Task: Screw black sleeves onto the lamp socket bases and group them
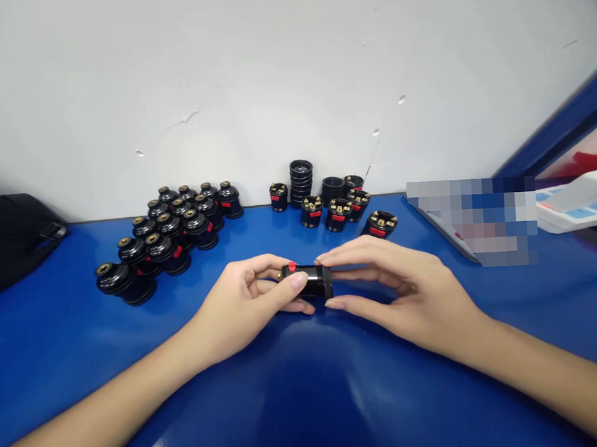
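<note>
Over the table, my left hand (255,296) grips a black lamp socket (314,281) lying sideways, its thumb across the barrel. A red switch tab (291,266) shows on top of the socket, and a bit of brass pokes out at its left end. The fingertips and thumb of my right hand (396,278) close around the dark collar (327,282) at the socket's right end. Whether that collar is a separate ring cannot be made out. Just beyond my right hand stands a socket core (380,224) with brass contacts and a red tab.
Several capped black lamp sockets (171,233) stand in rows at the left. At the back are a stack of black threaded rings (302,182), another ring piece (333,188) and several socket cores (312,211). A black bag (13,232) lies far left; a white plastic tray (578,205) is at right.
</note>
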Available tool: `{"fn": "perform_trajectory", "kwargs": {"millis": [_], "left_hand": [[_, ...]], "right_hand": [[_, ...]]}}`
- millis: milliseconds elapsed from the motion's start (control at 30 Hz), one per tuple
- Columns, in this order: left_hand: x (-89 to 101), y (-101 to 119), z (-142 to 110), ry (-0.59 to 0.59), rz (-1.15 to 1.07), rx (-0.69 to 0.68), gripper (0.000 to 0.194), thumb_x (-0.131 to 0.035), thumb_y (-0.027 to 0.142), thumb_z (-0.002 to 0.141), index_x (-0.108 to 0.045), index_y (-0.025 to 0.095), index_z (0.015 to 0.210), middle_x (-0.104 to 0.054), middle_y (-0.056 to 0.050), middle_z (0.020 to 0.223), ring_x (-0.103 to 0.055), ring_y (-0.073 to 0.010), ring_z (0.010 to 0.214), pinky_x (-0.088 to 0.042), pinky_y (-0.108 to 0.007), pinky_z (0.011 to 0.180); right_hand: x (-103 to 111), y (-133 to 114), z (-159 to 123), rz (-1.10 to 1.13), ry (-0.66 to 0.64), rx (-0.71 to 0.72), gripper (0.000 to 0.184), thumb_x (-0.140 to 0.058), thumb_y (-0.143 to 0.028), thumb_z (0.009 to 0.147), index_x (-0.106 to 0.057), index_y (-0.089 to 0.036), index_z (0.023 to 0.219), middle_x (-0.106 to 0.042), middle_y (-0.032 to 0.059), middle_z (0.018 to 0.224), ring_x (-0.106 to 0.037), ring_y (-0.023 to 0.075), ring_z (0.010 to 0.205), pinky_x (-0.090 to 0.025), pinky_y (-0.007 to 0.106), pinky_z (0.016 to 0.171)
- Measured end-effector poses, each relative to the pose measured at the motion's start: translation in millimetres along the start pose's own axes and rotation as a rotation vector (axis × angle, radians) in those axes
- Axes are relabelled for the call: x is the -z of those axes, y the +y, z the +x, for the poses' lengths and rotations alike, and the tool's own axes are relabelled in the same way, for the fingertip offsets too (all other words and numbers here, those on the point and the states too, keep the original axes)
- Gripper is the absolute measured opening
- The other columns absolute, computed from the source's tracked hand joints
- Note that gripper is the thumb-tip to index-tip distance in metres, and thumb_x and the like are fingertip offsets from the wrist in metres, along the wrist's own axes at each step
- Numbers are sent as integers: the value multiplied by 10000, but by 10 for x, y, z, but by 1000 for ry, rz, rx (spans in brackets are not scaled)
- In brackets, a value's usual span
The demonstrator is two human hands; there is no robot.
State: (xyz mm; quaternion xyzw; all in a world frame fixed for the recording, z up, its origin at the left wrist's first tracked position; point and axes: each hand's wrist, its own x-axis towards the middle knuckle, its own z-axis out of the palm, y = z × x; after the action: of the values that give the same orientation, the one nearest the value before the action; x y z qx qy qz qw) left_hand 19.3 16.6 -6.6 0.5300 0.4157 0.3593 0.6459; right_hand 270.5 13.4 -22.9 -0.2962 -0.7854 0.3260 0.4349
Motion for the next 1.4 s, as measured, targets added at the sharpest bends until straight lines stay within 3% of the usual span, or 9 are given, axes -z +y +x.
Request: {"fn": "perform_trajectory", "kwargs": {"millis": [200, 367, 767, 933, 1167, 1400], "left_hand": [[-2, 51, 13, -12, 41, 84, 563, -874, 668, 844, -755, 129, 954, -791, -44, 758, -843, -224, 658, -685, -248, 653], [-1, 69, 14, -53, 76, 123, 609, -829, 730, 853, -708, 133, 849, -783, -61, 675, -793, -190, 528, -583, -174, 495], [15, 63, 17, -79, 63, 133, 616, -799, 735, 885, -713, 125, 863, -790, -69, 686, -793, -182, 531, -587, -170, 494], [19, 52, 12, -68, 44, 107, 567, -831, 683, 886, -716, 128, 892, -796, -57, 728, -819, -194, 592, -626, -187, 548], [49, -64, -11, -7, 153, -164, 360, -900, 389, 907, -732, 164, 1133, -845, -71, 1008, -844, -190, 855, -697, -279, 811], [123, -153, -7, 59, 689, -758, 241, -836, 175, 948, -759, 211, 1174, -799, -69, 1132, -793, -174, 981, -694, -267, 848]], "right_hand": [[12, 18, -11, -119, 4, 132, 394, -791, -78, 979, -734, -288, 1307, -726, 95, 1358, -764, 248, 1252, -690, 421, 1076], [4, -37, 13, -148, 11, 203, 392, -759, -35, 954, -760, -308, 1235, -779, 62, 1277, -780, 254, 1226, -672, 439, 1080], [-42, -36, 12, -176, 75, 245, 334, -755, -33, 956, -776, -297, 1160, -816, 76, 1230, -803, 269, 1189, -681, 458, 1052], [-44, -44, -5, -131, 64, 167, 369, -817, -93, 938, -784, -304, 1239, -812, 69, 1258, -815, 266, 1145, -725, 425, 1003], [-74, -8, -2, 64, 59, -18, 373, -823, -138, 948, -766, -264, 1294, -779, 72, 1239, -829, 259, 1130, -742, 452, 1004], [-74, -27, 35, 100, 98, -146, 315, -891, -206, 882, -792, -205, 1181, -863, 57, 1064, -893, 235, 855, -768, 356, 859]]}}
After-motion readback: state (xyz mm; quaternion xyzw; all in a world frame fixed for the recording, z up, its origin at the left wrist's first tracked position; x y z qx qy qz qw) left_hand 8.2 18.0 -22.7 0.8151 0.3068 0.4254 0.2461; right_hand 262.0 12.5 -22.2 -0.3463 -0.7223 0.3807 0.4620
